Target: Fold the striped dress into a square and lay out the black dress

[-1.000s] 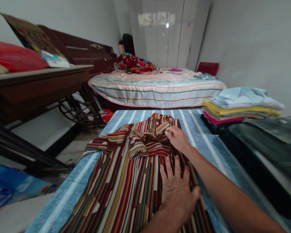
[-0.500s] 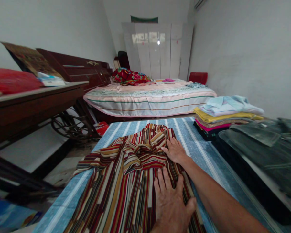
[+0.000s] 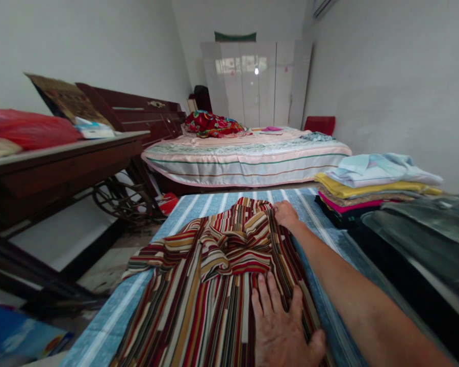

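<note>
A striped shirt [image 3: 214,275] in red, tan, cream and black lies spread on a blue striped cloth [image 3: 183,209] covering the table. Its far end is bunched and wrinkled. My left hand [image 3: 283,326] rests flat on the near right part of the shirt, palm down, fingers spread. My right hand [image 3: 286,214] reaches across to the shirt's far right corner, where its fingers curl onto the fabric edge.
A stack of folded clothes [image 3: 378,178] stands at the right, with a dark grey garment [image 3: 416,224] in front of it. A dark wooden sewing table [image 3: 61,163] carrying a red bag [image 3: 30,132] stands at left. Beyond are a bed [image 3: 245,153] and a white wardrobe [image 3: 256,81].
My right hand has moved away from me, from the bunched middle to the shirt's far right corner. My left hand stays flat on the shirt. The view has shifted slightly.
</note>
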### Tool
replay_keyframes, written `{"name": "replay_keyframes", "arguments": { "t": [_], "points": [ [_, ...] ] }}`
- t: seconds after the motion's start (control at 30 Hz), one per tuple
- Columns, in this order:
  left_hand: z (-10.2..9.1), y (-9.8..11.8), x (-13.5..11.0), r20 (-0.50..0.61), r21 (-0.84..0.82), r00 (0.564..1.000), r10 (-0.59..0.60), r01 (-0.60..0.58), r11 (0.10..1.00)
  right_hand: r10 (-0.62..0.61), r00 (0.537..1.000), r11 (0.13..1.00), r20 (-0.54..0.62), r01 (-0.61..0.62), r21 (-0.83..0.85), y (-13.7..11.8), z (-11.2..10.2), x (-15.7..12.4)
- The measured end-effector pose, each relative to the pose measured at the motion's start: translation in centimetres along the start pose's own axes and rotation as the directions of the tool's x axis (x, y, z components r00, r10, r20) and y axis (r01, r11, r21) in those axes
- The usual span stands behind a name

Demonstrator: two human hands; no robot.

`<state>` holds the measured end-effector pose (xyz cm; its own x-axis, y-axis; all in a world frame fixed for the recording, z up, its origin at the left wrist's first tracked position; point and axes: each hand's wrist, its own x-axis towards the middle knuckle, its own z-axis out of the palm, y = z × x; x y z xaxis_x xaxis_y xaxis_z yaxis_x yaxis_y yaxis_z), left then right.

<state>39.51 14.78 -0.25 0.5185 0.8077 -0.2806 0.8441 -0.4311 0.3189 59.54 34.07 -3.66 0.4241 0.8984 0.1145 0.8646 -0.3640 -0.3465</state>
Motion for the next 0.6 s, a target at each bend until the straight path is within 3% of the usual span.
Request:
{"name": "replay_keyframes", "arguments": {
  "t": [0.13,0.37,0.6],
  "points": [
    [0.1,-0.4,0.2,0.011,-0.016,0.999,0.046,-0.046,0.999,-0.009,0.995,1.0,0.096,0.008,0.012,1.0,-0.1,1.4],
    [1.4,-0.2,0.3,-0.101,0.077,0.994,0.033,-0.025,0.997,-0.078,0.966,0.997,0.248,0.08,0.003,1.4,-1.1,3.4],
    [0.8,-0.5,0.4,-0.022,0.024,0.998,0.053,-0.052,0.998,-0.076,0.943,0.99,0.324,0.11,-0.09,1.6,-1.5,4.6]
  ]
}}
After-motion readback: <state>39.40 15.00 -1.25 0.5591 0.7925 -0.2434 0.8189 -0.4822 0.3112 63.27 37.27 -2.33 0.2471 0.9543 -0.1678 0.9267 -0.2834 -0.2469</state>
